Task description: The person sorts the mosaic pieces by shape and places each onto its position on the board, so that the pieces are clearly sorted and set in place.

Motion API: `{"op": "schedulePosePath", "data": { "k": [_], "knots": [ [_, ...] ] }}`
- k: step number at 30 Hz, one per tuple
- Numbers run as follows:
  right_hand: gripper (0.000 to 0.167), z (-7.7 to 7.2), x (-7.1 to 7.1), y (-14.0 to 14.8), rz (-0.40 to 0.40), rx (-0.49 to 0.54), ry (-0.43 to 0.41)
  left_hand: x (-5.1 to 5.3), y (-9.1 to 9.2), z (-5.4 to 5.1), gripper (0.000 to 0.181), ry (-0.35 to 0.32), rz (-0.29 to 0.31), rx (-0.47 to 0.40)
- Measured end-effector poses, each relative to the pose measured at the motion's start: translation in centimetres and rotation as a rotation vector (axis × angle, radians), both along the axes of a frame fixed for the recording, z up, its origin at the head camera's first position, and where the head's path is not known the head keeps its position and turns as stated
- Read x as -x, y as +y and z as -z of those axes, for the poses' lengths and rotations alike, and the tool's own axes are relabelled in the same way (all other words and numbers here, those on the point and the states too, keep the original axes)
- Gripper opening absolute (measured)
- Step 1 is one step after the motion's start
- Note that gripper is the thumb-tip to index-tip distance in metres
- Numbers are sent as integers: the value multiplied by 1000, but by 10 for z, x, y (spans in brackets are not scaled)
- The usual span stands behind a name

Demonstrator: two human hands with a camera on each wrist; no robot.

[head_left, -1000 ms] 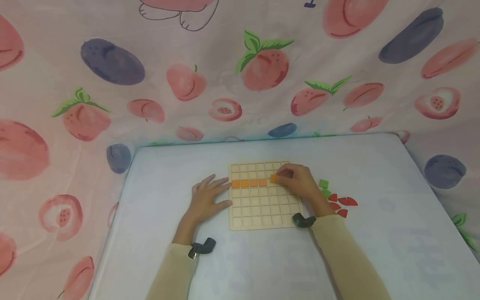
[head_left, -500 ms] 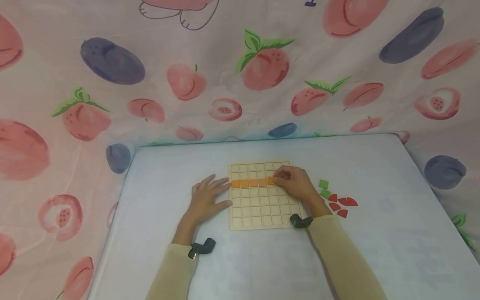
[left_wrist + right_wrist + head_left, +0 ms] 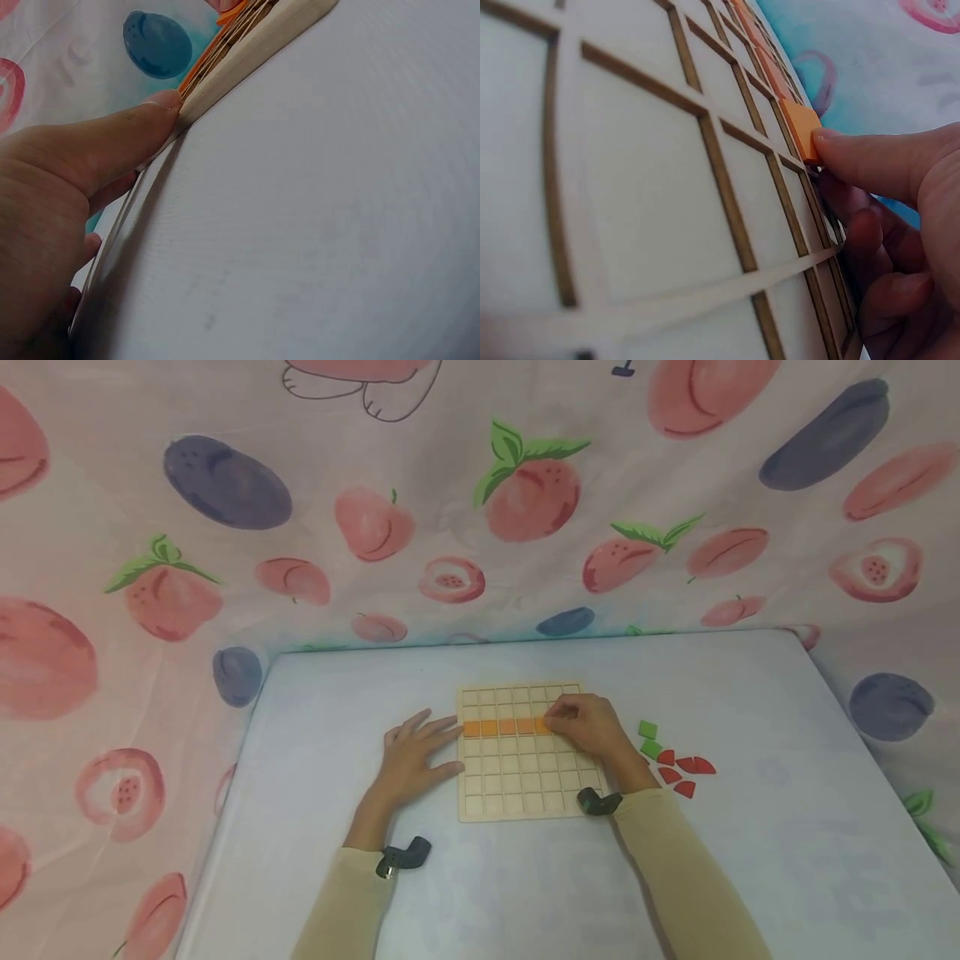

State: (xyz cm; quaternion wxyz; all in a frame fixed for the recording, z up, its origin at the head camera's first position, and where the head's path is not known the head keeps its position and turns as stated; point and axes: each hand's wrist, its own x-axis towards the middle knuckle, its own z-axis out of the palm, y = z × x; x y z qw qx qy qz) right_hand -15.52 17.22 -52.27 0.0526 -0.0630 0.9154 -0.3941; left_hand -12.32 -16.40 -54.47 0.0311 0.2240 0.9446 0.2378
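Observation:
A pale wooden grid board [image 3: 513, 777] lies on the table, with several orange square tiles [image 3: 507, 727] side by side in one row. My right hand [image 3: 588, 725] is over that row and pinches the orange tile [image 3: 801, 129] at its right end by the edge. In the right wrist view this tile sits slightly tilted at its cell, thumb against its edge; the other fingers are curled below. My left hand [image 3: 411, 762] rests with spread fingers against the board's left edge. The left wrist view shows its thumb [image 3: 139, 135] touching the wooden rim.
Right of the board lie two green tiles [image 3: 648, 729] and several red quarter-round pieces [image 3: 685, 788], partly behind the right forearm. A white cloth covers the table [image 3: 510, 885]. A fruit-print curtain [image 3: 450, 460] hangs along the back and sides.
My right hand has moved slightly left and down, bringing the orange tile from above the board to the cell at the row's right end. The left hand stays where it was.

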Motion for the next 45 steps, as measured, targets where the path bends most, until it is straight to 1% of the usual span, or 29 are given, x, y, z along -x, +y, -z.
{"op": "schedulePosePath", "data": {
  "k": [7,10,17,20,23,25,28,31,34,36,39,41,45],
  "knots": [
    [9,1,1,-5,-14,-74,37,1,-2,2,63,-10,-4,4],
    [10,2,0,-5,-13,-79,50,2,-3,3,63,-5,-1,-2],
    [7,4,-4,0,1,-49,33,2,0,2,63,10,10,-9],
    [12,5,-5,4,-3,-34,30,2,0,3,63,16,11,-6],
    [18,6,-6,11,15,0,15,2,0,2,63,16,12,-2],
    [20,5,-7,16,27,31,3,2,1,1,63,14,9,0],
    [20,3,-9,26,35,61,6,1,1,-1,63,11,5,-3],
    [20,-1,-11,39,56,58,0,0,0,-3,62,13,4,-7],
    [20,-7,-14,54,97,35,-42,0,0,-3,62,12,5,-2],
    [21,-10,-17,64,116,10,-51,1,0,-2,62,8,2,4],
    [24,-15,-20,80,134,-25,-50,1,0,-2,63,1,0,7],
    [27,-17,-22,91,137,-67,-38,1,0,-2,63,0,2,5],
    [30,-21,-28,110,150,-116,-46,2,0,-2,63,0,4,7]
  ]
}}
